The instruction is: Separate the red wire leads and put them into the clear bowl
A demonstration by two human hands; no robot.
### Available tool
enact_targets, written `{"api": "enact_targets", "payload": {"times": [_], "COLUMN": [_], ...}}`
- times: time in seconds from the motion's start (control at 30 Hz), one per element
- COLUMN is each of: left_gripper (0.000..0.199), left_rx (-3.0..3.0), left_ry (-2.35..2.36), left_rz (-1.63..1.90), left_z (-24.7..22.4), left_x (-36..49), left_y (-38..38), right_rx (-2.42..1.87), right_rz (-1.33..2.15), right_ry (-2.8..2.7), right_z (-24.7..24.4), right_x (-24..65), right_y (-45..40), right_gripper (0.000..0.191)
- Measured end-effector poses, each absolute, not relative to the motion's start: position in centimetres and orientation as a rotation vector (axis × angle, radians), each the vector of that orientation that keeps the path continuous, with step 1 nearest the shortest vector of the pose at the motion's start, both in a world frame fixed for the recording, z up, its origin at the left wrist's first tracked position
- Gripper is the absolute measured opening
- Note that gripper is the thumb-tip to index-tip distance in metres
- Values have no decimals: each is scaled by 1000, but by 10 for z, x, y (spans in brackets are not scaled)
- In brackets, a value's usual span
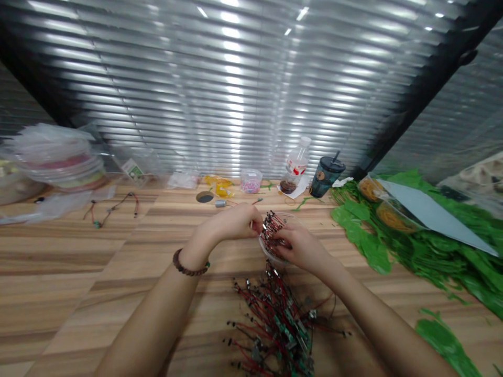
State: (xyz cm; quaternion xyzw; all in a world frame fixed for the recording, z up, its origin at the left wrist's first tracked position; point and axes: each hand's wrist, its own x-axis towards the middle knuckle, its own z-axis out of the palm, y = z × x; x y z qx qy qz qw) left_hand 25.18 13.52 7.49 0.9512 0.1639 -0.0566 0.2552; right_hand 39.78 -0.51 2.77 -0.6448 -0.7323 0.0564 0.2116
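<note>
A clear round plastic tub (271, 256) holds a bunch of thin red and black wires (271, 224) with small dark connector tips. My left hand (241, 221) is at the tub's left edge, thumb and fingers pinched together; what lies between them is too small to make out. On the right side, my right hand (301, 245) reaches into the tub with its fingers closed around some of the wires. In front of the tub, nearer to me, lies a tangled pile of small green circuit boards (288, 327) with red and black leads attached.
Along the back stand a small tub of pink beads (251, 181), a bottle (296, 167) and a dark cup with a straw (327, 175). Green leaf-like sheets (365, 230) cover the right side. Stacked plastic containers (58, 162) and loose wires (113, 209) lie left. A small cylindrical motor (220, 203) is near a table hole.
</note>
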Motion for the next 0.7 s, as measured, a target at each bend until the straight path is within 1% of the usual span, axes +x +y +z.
{"api": "enact_targets", "payload": {"times": [0.13,0.23,0.33,0.43,0.6,0.7], "left_gripper": [17,17,16,17,16,17], "left_rx": [2572,2569,2588,2615,2649,2668], "left_ry": [423,427,410,390,392,402], "left_rz": [-108,-73,-64,-104,-95,-64], "left_z": [73,71,70,72,76,75], "left_x": [251,251,251,251,251,253], "left_y": [136,137,137,136,134,133], "right_rx": [-1841,-1860,-1858,-1834,-1817,-1853], "right_rz": [401,458,460,462,313,210], "right_ry": [-1860,-1810,-1833,-1929,-1908,-1813], "right_z": [24,20,20,25,39,46], "right_x": [406,410,410,407,410,418], "right_y": [-13,-14,-14,-14,-26,-49], "right_gripper": [21,24,25,20,30,22]}}
